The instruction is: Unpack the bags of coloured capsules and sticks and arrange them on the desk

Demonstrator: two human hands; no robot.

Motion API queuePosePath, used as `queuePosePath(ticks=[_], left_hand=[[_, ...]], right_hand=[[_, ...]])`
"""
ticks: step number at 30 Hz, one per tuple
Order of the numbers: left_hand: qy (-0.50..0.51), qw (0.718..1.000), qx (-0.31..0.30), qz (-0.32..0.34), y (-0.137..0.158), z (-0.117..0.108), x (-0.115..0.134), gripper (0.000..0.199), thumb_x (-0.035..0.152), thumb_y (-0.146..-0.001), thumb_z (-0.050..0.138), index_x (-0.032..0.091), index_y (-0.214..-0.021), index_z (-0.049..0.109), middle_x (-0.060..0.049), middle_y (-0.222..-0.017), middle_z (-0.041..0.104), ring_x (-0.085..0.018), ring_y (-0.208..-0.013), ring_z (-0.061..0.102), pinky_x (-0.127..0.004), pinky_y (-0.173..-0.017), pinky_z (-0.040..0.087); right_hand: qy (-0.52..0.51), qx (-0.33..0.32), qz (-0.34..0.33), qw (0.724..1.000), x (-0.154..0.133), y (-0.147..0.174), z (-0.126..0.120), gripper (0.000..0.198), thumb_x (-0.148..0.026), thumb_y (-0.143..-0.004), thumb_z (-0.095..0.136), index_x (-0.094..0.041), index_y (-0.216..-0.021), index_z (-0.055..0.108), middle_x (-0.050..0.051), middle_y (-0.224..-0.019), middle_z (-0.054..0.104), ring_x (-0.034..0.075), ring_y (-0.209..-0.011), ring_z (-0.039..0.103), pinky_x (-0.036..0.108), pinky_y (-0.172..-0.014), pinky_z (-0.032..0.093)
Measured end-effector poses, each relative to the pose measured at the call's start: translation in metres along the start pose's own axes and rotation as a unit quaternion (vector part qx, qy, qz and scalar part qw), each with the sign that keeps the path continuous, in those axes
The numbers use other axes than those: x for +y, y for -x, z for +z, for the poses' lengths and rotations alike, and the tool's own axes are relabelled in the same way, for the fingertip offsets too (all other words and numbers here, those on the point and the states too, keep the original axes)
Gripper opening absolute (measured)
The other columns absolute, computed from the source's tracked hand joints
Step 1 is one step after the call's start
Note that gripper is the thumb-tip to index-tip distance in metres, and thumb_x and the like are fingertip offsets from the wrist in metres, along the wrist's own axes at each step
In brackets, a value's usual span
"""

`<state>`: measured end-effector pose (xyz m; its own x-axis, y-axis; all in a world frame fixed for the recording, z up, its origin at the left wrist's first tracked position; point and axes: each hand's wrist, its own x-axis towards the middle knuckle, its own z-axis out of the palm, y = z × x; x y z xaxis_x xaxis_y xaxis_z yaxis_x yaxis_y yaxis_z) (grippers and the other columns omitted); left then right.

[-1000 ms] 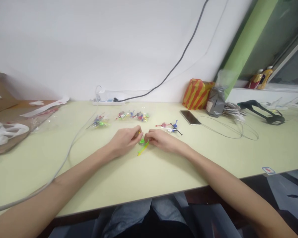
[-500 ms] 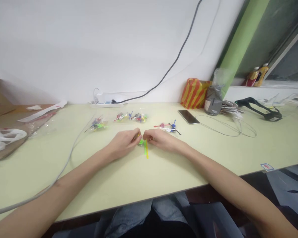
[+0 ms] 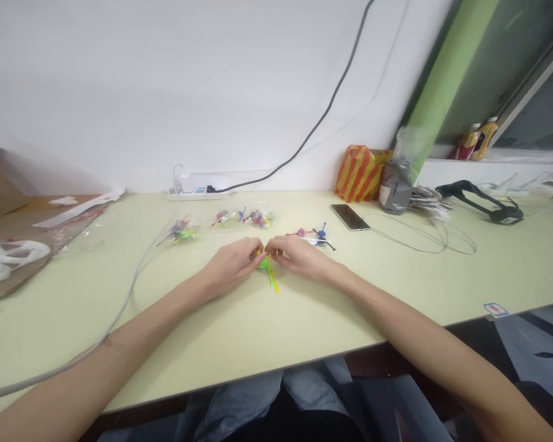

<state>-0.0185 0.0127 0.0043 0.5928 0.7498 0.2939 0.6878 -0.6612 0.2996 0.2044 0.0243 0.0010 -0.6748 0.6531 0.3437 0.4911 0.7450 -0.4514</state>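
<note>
My left hand (image 3: 236, 264) is closed in a pinch at a small bright-green round plastic piece (image 3: 263, 263). A bit of yellow shows at its fingertips. From there a green and a yellow thin plastic strip (image 3: 275, 285) slant down toward the table's front edge. My right hand (image 3: 295, 256) is closed too, its fingertips meeting the left ones above the strips; what it grips is hidden. Just behind my right hand lie loose red, blue, white and black plastic pieces with arrow-like ends (image 3: 322, 233).
Clear bags of similar coloured pieces (image 3: 182, 231) lie farther back, near a power strip (image 3: 198, 194). A phone (image 3: 350, 217), a striped bag (image 3: 359, 174) and a black headset-like frame (image 3: 483, 201) stand to the right. A grey cable (image 3: 128, 294) crosses my left forearm.
The yellow and green strips have swung closer together, their lower ends tilting right. My right hand has shifted slightly left, its fingertips nearer the left hand.
</note>
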Motion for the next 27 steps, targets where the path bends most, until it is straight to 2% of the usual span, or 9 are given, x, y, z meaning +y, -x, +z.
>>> queuePosePath(ticks=[4,7,12,18,23,27], left_hand=[[0.006,0.996,0.061,0.063,-0.002,0.002,-0.006,0.017,0.035,-0.099,0.051,0.022,-0.104,0.061,-0.005,-0.102,0.058,-0.021,-0.094,0.056,-0.034,-0.082,0.045],[0.007,0.992,0.089,0.086,-0.001,0.002,-0.008,0.014,0.031,-0.095,0.058,0.024,-0.104,0.066,-0.006,-0.103,0.055,-0.022,-0.099,0.055,-0.035,-0.086,0.046],[0.088,0.992,0.081,0.03,-0.001,0.002,-0.005,0.014,0.03,-0.094,0.06,0.024,-0.104,0.067,-0.003,-0.093,0.06,-0.018,-0.087,0.057,-0.032,-0.078,0.047],[0.128,0.987,0.077,-0.051,-0.002,0.008,-0.013,0.025,0.044,-0.095,0.056,0.022,-0.106,0.059,-0.004,-0.105,0.07,-0.021,-0.098,0.064,-0.036,-0.087,0.05],[0.072,0.995,0.07,-0.027,-0.004,0.012,-0.023,0.024,0.043,-0.094,0.057,0.022,-0.104,0.065,-0.007,-0.113,0.064,-0.024,-0.108,0.059,-0.04,-0.097,0.046],[0.072,0.996,0.056,-0.022,-0.005,0.013,-0.024,0.025,0.043,-0.094,0.058,0.022,-0.098,0.07,-0.006,-0.102,0.063,-0.023,-0.101,0.058,-0.038,-0.091,0.046]], right_hand=[[-0.015,0.029,0.02,0.999,-0.003,0.0,-0.003,0.018,-0.008,-0.096,0.049,-0.017,-0.101,0.064,0.004,-0.091,0.068,0.014,-0.078,0.058,0.024,-0.069,0.037],[0.002,0.019,0.038,0.999,-0.001,0.0,-0.002,0.019,-0.007,-0.094,0.05,-0.016,-0.099,0.066,0.002,-0.086,0.067,0.013,-0.074,0.056,0.023,-0.067,0.035],[0.019,-0.012,0.036,0.999,0.003,0.0,0.006,0.017,-0.008,-0.092,0.054,-0.016,-0.102,0.067,0.003,-0.087,0.065,0.013,-0.074,0.055,0.023,-0.066,0.033],[0.039,-0.022,0.053,0.998,-0.001,0.001,0.005,0.021,-0.009,-0.095,0.051,-0.016,-0.107,0.067,0.004,-0.09,0.065,0.014,-0.073,0.054,0.024,-0.066,0.033],[0.063,-0.022,0.056,0.996,0.001,0.001,0.005,0.024,-0.008,-0.096,0.049,-0.016,-0.11,0.067,0.006,-0.093,0.066,0.016,-0.079,0.056,0.025,-0.067,0.033],[0.061,-0.029,0.048,0.997,0.002,0.001,0.005,0.026,-0.008,-0.096,0.048,-0.017,-0.108,0.069,0.007,-0.097,0.067,0.017,-0.083,0.058,0.025,-0.07,0.035]])
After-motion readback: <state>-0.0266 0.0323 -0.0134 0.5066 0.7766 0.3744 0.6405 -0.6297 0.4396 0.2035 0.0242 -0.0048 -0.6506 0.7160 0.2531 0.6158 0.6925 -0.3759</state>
